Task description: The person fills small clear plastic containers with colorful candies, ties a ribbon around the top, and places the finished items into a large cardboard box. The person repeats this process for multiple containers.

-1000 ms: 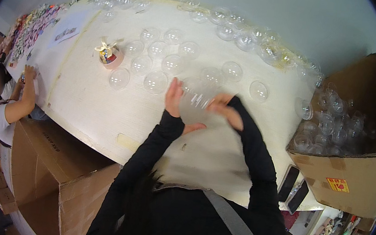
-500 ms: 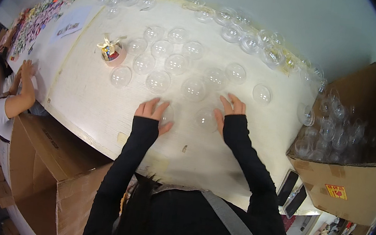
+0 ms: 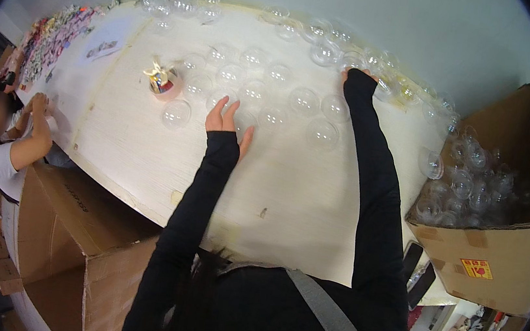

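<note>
Many clear plastic domes lie grouped on the white table, among them a dome (image 3: 322,135) at the front right of the group. My left hand (image 3: 222,120) curves its fingers and thumb around another clear plastic dome (image 3: 244,121) at the group's near edge. My right hand (image 3: 361,76) is stretched far forward to the back row, at a clear dome (image 3: 353,60). Its fingers are mostly hidden by the hand and black sleeve, so its grip does not show. Left of the group stands a pink-based cup (image 3: 168,87) with a gold bow and colourful contents.
An open cardboard box (image 3: 496,257) full of clear domes stands at the right, beside phones (image 3: 420,284). Another open carton (image 3: 85,223) is at the lower left. At far left a person (image 3: 33,132) works near a heap of small colourful packets (image 3: 50,40).
My left hand has moved forward with a dome between thumb and fingers. My right hand has left the near domes and reached to the back row. Domes at the group's right have shifted.
</note>
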Action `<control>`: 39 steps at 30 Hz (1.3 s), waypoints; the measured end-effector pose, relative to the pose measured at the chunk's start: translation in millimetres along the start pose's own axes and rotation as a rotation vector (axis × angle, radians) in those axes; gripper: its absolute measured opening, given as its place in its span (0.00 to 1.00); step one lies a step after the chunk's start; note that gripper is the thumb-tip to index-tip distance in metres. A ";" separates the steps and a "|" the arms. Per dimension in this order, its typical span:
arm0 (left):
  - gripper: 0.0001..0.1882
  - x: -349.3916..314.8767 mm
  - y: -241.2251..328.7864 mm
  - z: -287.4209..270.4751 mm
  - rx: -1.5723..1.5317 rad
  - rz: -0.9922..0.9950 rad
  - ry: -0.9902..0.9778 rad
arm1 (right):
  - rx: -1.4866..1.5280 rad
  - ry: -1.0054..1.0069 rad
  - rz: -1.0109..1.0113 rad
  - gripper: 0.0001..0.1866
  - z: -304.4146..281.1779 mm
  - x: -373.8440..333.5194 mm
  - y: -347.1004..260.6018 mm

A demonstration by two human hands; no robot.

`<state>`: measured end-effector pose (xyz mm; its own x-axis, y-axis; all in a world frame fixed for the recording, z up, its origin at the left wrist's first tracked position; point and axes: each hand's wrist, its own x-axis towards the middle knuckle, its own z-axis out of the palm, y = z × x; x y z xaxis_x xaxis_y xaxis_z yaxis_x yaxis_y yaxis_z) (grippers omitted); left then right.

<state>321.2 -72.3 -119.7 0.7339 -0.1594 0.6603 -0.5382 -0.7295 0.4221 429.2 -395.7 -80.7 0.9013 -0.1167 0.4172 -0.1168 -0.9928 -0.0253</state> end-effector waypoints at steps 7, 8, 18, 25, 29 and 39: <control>0.49 -10.1 22.5 -0.6 -0.647 -0.114 0.084 | 1.604 -0.509 0.160 0.09 -65.1 -104.5 -86.5; 0.50 -10.9 29.8 2.1 -0.818 -0.160 0.096 | 1.610 -0.721 0.123 0.08 -79.6 -124.8 -98.1; 0.45 -38.3 14.8 -18.5 -0.723 -0.184 -0.109 | 2.303 -0.708 0.591 0.15 -65.7 -158.0 -78.5; 0.44 -49.5 12.9 -67.9 -0.503 -0.269 -0.209 | 1.056 -0.478 0.239 0.14 -47.3 -200.2 -54.5; 0.44 -53.1 34.0 -71.5 -0.551 -0.216 -0.249 | 0.809 0.092 -0.317 0.15 -79.8 -198.0 -89.5; 0.43 -48.1 15.3 -134.7 -0.267 -0.203 -0.447 | 1.568 -0.999 0.157 0.20 -107.7 -214.3 -118.5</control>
<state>221.9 13.8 -61.4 0.9066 -0.3428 0.2460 -0.4116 -0.5901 0.6945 204.9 -250.2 -69.4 0.8698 0.4086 -0.2765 -0.2939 -0.0211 -0.9556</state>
